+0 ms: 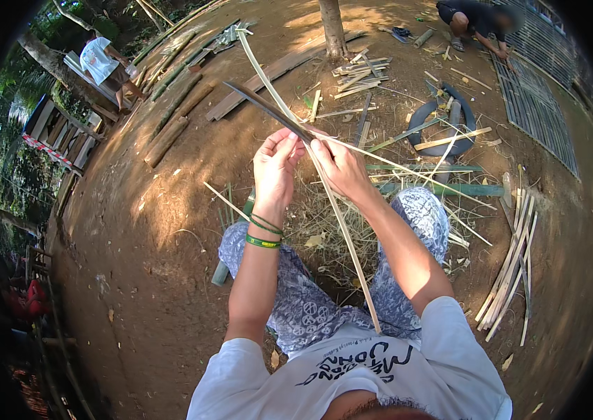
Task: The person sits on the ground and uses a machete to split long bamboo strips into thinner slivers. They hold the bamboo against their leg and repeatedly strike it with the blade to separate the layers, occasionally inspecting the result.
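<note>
As the person sits with patterned trousers (310,308) spread to either side, both bare hands meet in the head view just above the lap, near the middle. The pale strip (260,70) is there between them, its long axis slanting from the upper left, where its far end points away from the body, down to the hands. Below them a pale length (344,222) runs steeply to the shirt (415,381), leaning slightly right, and a thinner one (408,170) goes off to the lower right; which of these continues the strip cannot be told. The dark blade (267,106) crosses the strip at a shallow angle, its tip also toward the upper left.

The left hand (275,164), with green bands (263,242) at its wrist, has thumb and forefinger pinching at the blade's near end. The right hand (342,166) is curled beside it, thumb pressed over the strip at the crossing; the fingers' undersides are hidden.

To the right lie a sheaf of strips (510,262) pointing away from the body and a black ring (417,119); shavings (328,234) litter the ground between the knees.
</note>
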`<action>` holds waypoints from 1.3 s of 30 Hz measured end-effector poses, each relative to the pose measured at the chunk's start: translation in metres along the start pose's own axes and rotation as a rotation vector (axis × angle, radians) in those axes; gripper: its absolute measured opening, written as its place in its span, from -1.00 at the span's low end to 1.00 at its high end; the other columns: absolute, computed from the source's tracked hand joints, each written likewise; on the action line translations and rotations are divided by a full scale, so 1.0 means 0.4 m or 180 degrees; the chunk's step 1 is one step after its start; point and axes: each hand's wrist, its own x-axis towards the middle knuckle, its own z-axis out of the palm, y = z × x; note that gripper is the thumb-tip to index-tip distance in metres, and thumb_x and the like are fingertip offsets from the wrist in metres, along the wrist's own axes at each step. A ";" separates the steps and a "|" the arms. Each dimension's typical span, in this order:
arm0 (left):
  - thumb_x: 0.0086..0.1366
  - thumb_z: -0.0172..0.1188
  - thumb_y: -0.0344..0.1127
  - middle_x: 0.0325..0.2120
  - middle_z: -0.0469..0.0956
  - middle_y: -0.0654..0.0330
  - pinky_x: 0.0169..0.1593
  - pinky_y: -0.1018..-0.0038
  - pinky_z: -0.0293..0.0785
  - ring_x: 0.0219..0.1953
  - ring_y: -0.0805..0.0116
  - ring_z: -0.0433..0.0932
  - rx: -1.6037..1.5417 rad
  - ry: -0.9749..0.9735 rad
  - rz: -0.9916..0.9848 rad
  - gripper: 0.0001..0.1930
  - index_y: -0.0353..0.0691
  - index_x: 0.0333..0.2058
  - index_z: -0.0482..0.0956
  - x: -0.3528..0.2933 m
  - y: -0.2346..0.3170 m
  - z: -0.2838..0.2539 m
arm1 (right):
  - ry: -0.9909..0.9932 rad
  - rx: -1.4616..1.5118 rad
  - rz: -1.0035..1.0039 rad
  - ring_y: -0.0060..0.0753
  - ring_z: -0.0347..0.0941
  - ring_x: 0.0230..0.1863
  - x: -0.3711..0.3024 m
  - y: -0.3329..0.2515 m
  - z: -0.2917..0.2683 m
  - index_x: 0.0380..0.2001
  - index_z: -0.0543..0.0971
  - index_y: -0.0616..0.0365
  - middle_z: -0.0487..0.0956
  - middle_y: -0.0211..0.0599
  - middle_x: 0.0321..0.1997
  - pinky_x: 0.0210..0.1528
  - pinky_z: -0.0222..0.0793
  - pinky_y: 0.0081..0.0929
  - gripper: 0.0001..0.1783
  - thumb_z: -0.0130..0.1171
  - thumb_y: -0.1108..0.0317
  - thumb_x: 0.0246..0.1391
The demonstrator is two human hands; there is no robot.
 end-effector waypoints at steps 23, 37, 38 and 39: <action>0.42 0.10 -0.42 -0.31 0.57 0.24 -0.11 0.50 0.52 -0.29 0.48 0.52 -0.0314 0.0298 0.0081 -0.87 -0.33 -0.15 0.54 0.051 0.002 0.122 | -0.0448 -0.1301 -0.1127 0.15 0.58 -0.43 0.132 -0.076 -0.134 0.25 0.40 -0.05 0.62 0.02 -0.42 -0.39 0.46 -0.04 -0.40 0.18 0.04 0.18; 0.47 0.02 -0.29 -0.62 0.35 0.36 -0.68 0.65 0.09 -0.69 0.62 0.25 -0.0133 0.0060 -0.0455 -0.82 -0.20 -0.35 0.41 0.057 -0.011 0.101 | -0.0086 -0.1347 -0.1524 0.00 0.62 -0.38 0.135 -0.010 -0.142 0.18 0.48 -0.01 0.67 -0.09 -0.30 -0.37 0.51 -0.15 -0.37 0.21 -0.10 0.13; 0.47 0.02 -0.27 -0.63 0.34 0.36 -0.68 0.66 0.09 -0.69 0.62 0.24 -0.0129 -0.0001 -0.0462 -0.79 -0.21 -0.38 0.41 0.056 -0.018 0.095 | -0.0013 -0.1367 -0.1547 -0.01 0.62 -0.39 0.136 -0.004 -0.140 0.17 0.49 0.00 0.67 -0.10 -0.31 -0.37 0.51 -0.15 -0.37 0.21 -0.11 0.13; 0.48 0.02 -0.26 -0.64 0.34 0.36 -0.68 0.66 0.09 -0.70 0.62 0.24 -0.0131 -0.0068 -0.0461 -0.75 -0.21 -0.41 0.41 0.054 -0.019 0.094 | 0.0062 -0.1394 -0.1579 -0.01 0.62 -0.40 0.137 -0.002 -0.141 0.17 0.50 0.01 0.66 -0.11 -0.32 -0.38 0.51 -0.15 -0.36 0.21 -0.11 0.12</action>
